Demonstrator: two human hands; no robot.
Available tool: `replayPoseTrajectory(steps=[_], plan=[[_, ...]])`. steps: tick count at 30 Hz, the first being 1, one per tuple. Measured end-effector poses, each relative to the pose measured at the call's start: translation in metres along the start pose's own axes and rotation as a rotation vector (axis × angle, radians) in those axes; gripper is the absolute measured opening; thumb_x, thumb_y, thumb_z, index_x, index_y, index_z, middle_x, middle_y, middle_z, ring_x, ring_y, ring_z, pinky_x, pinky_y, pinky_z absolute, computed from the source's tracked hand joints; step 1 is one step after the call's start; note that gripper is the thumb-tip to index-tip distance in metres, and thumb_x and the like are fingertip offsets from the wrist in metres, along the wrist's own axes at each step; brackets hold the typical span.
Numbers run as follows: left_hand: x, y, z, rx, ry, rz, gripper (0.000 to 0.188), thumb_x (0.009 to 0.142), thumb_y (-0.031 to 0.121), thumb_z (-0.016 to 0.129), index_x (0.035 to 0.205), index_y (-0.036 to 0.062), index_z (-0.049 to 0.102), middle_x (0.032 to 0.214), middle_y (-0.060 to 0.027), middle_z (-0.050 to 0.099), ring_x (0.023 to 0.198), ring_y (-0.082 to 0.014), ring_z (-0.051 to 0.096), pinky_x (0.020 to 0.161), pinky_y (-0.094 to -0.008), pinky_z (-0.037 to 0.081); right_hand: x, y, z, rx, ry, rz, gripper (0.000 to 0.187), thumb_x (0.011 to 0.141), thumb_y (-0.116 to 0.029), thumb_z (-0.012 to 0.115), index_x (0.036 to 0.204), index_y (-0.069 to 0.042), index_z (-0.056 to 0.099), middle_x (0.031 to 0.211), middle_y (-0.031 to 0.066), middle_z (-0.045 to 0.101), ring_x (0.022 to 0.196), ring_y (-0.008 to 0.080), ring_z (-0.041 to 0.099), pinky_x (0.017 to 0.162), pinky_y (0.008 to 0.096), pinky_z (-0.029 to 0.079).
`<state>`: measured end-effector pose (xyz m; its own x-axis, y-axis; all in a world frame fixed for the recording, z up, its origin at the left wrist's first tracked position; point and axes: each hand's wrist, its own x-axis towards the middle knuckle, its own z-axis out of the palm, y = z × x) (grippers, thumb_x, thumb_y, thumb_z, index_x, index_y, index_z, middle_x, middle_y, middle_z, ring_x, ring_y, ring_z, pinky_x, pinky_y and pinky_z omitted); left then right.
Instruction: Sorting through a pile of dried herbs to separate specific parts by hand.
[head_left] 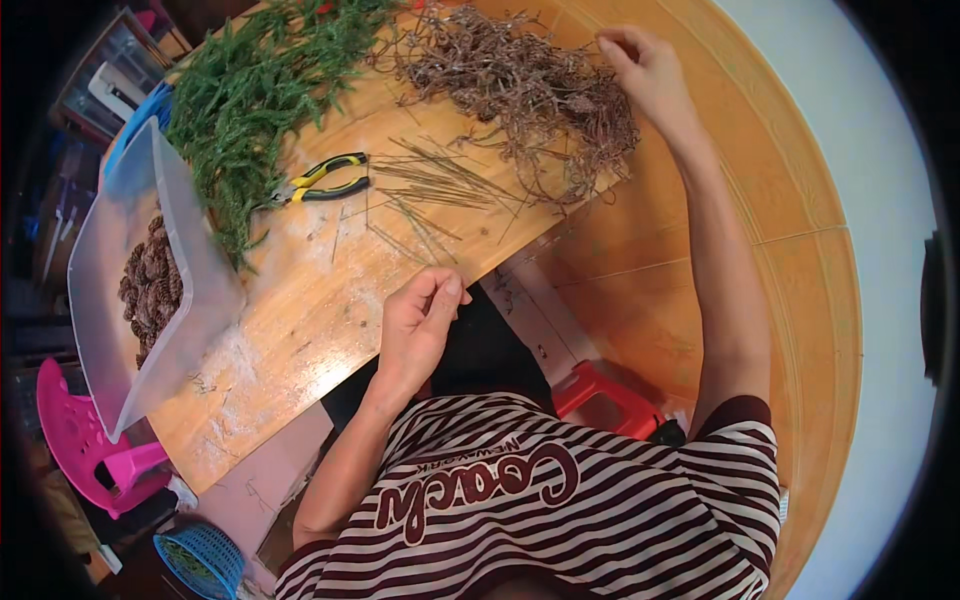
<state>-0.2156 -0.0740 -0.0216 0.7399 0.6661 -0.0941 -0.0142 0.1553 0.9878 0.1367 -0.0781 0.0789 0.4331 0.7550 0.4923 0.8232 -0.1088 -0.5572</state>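
Note:
My left hand (pixel 422 318) is closed in a pinch at the table's near edge. Whatever lies between its thumb and fingers, if anything, is too small to make out. Farther off to the right, my right hand (pixel 648 78) has its fingers curled in beside a heap of brown dried twigs (pixel 500 70). I cannot make out what its fingertips hold. Between the hands, thin green-brown wire stems (pixel 440 180) lie loosely scattered. Pliers (pixel 325 180) with yellow and black handles rest left of the stems, their jaws touching green artificial pine sprigs (pixel 240 110).
A clear plastic bin (pixel 200 270) with pine cones (pixel 153 285) stands at the wooden table's (pixel 300 340) left end. Below it are a pink chair (pixel 85 450) and a blue basket (pixel 200 562). A red stool (pixel 610 395) stands on the floor at right, before orange wall panels (pixel 640 310).

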Motion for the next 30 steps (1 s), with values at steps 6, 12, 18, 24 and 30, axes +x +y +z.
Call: replayPoseTrajectory(steps=[6, 12, 18, 24, 30], plan=[[0.011, 0.006, 0.012, 0.117, -0.016, 0.044, 0.02, 0.096, 0.019, 0.053, 0.094, 0.0005, 0.061, 0.083, -0.0019, 0.06, 0.073, -0.0069, 0.05, 0.066, -0.0206, 0.041, 0.036, -0.018, -0.004, 0.049, -0.237, 0.353, 0.025, 0.089, -0.02, 0.058, 0.1, 0.003, 0.063, 0.087, 0.0156, 0.067, 0.08, 0.0198, 0.063, 0.069, 0.0312, 0.049], [0.03, 0.023, 0.024, 0.146, 0.009, 0.081, 0.02, 0.095, 0.016, 0.054, 0.092, -0.002, 0.06, 0.077, -0.0028, 0.06, 0.07, -0.0077, 0.052, 0.064, -0.0238, 0.044, 0.04, -0.003, 0.006, -0.323, -0.563, 0.105, 0.027, 0.087, -0.021, 0.061, 0.099, 0.003, 0.061, 0.084, 0.0098, 0.064, 0.075, 0.0174, 0.059, 0.068, 0.0308, 0.048], [0.072, 0.049, 0.041, 0.395, -0.08, 0.233, 0.016, 0.094, 0.014, 0.055, 0.096, -0.0006, 0.06, 0.083, -0.0045, 0.061, 0.074, -0.0103, 0.054, 0.067, -0.0231, 0.043, 0.018, 0.024, 0.018, -0.222, -0.554, -0.105, 0.025, 0.082, -0.02, 0.061, 0.098, -0.001, 0.062, 0.085, 0.0169, 0.065, 0.08, 0.0305, 0.063, 0.071, 0.0399, 0.049], [0.154, 0.083, 0.065, 0.984, 0.127, 1.135, 0.019, 0.082, 0.004, 0.057, 0.101, 0.0007, 0.06, 0.095, -0.0116, 0.059, 0.094, -0.0316, 0.054, 0.081, -0.0368, 0.045, -0.006, -0.008, 0.004, -0.311, -0.318, -0.163, 0.023, 0.081, -0.015, 0.061, 0.093, 0.004, 0.059, 0.072, 0.0105, 0.059, 0.067, 0.0162, 0.054, 0.062, 0.0346, 0.045], [0.195, 0.076, 0.082, 1.451, 0.045, 0.852, 0.026, 0.078, 0.014, 0.054, 0.1, 0.0046, 0.064, 0.101, -0.0083, 0.062, 0.101, -0.0267, 0.051, 0.085, -0.0434, 0.036, -0.037, -0.026, 0.005, -0.036, -0.314, 0.198, 0.02, 0.084, -0.013, 0.057, 0.09, 0.006, 0.058, 0.072, 0.0024, 0.054, 0.069, 0.0082, 0.048, 0.06, 0.0255, 0.041]])
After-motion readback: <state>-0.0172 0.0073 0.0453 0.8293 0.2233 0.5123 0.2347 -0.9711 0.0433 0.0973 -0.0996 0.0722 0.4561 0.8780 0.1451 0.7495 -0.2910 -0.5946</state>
